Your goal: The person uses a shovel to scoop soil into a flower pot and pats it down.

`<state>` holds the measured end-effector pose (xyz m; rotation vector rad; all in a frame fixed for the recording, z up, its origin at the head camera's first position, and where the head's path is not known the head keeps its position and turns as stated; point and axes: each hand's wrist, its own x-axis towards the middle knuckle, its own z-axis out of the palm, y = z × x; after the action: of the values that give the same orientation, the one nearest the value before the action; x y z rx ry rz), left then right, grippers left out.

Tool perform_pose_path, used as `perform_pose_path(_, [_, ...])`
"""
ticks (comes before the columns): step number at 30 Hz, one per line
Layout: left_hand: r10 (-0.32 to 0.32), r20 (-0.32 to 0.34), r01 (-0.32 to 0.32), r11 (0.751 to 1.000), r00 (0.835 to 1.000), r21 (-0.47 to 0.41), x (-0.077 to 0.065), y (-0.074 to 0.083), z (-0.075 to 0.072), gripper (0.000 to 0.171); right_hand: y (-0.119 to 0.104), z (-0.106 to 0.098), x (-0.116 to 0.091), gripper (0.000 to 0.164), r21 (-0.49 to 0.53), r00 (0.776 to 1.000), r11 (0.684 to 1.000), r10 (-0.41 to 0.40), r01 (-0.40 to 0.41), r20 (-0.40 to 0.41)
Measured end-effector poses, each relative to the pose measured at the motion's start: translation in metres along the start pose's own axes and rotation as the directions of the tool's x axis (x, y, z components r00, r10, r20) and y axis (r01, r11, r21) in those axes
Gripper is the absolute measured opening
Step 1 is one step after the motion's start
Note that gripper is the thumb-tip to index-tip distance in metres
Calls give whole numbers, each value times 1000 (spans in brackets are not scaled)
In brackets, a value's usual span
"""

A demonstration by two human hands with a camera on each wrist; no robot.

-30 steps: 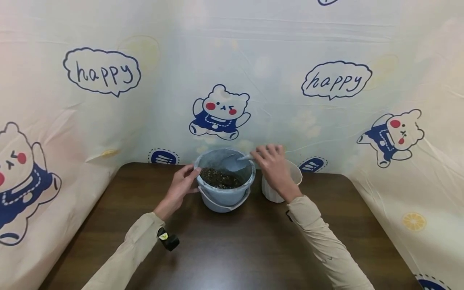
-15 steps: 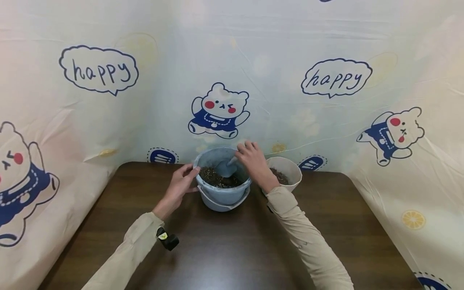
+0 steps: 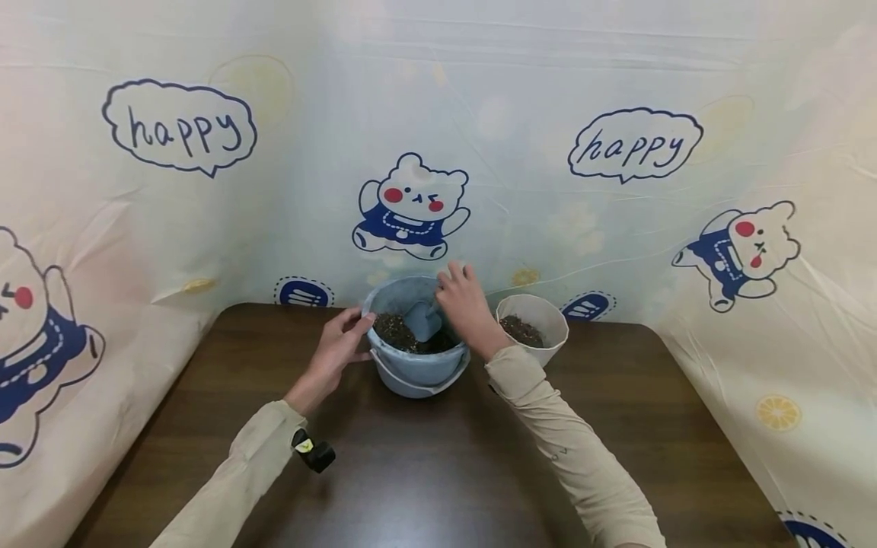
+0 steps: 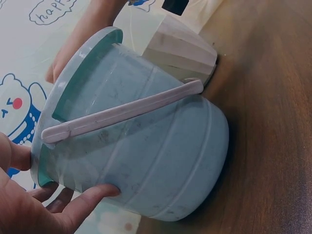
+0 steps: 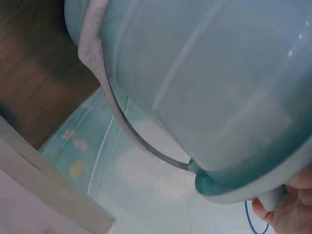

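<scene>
A light blue bucket [image 3: 419,373] stands on the table, dark soil [image 3: 395,332] inside it. At its left side my left hand [image 3: 337,342] grips the rim, and in the left wrist view the fingers [image 4: 92,197] lie against the outer wall below the lip. Over the right part of the bucket, my right hand [image 3: 467,308] holds a blue hand trowel [image 3: 422,321] by its handle, the blade down at the soil. Only part of that hand shows in the right wrist view, past the rim around a piece of the handle [image 5: 273,197].
A white ribbed pot [image 3: 548,354] with some soil [image 3: 522,330] in it stands just right of the bucket, close to my right wrist. The bucket's pale carry handle [image 4: 122,112] hangs down at the front. A printed cloth [image 3: 534,91] hangs behind the dark wooden table [image 3: 425,472].
My right hand has moved left from beside the white pot, bringing the trowel from the bucket's right side down to the soil. The left hand has kept its grip on the rim.
</scene>
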<state>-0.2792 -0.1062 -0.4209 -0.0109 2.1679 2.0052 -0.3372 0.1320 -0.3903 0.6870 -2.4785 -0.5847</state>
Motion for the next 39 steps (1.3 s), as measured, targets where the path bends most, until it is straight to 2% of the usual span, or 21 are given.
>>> perform_pose_path(2, [0, 2, 0, 1000, 1000, 1, 0, -1, -1, 60, -3, 1, 0, 20, -16, 999, 1000, -19, 18, -38])
perform_pose_path(5, [0, 7, 0, 1000, 1000, 1, -1, -1, -2, 61, -5, 2, 0, 18, -6, 998, 999, -39, 39, -51])
perform_pose_path(7, [-3, 5, 3, 1000, 1000, 2, -1, -2, -3, 61, -5, 3, -1, 17, 38, 998, 998, -51, 53, -43])
perform_pose_path(11, [-11, -1, 11, 1000, 1000, 2, -1, -3, -4, 62, -4, 4, -2, 13, 192, 998, 979, -63, 64, -12])
perform_pose_path(14, [-16, 5, 16, 1000, 1000, 0, 1, -3, -6, 63, -2, 4, -3, 6, 304, 998, 951, -67, 58, 18])
perform_pose_path(17, [-16, 16, 16, 1000, 1000, 4, 2, -4, -8, 64, 1, 3, -4, 11, 387, 995, 920, -86, 57, 58])
perform_pose_path(20, [-12, 26, 11, 1000, 1000, 15, 1, -3, -9, 63, 6, 3, -4, 17, 486, 987, 873, -119, 52, 108])
perform_pose_path(23, [-4, 27, 4, 1000, 1000, 19, -1, -3, -10, 61, 11, 3, -5, 17, 561, 982, 826, -152, 63, 113])
perform_pose_path(35, [-11, 30, 11, 1000, 1000, 4, 1, -2, 1, 61, 36, 10, -10, 24, 688, 973, 714, -223, 128, 50])
perform_pose_path(37, [-12, 26, 12, 1000, 1000, 9, 1, -2, 1, 60, 36, 10, -11, 24, 706, 975, 701, -212, 105, 65])
perform_pose_path(39, [-8, 17, 7, 1000, 1000, 13, 1, -1, 0, 60, 33, 9, -11, 24, 698, 977, 711, -196, 82, 85])
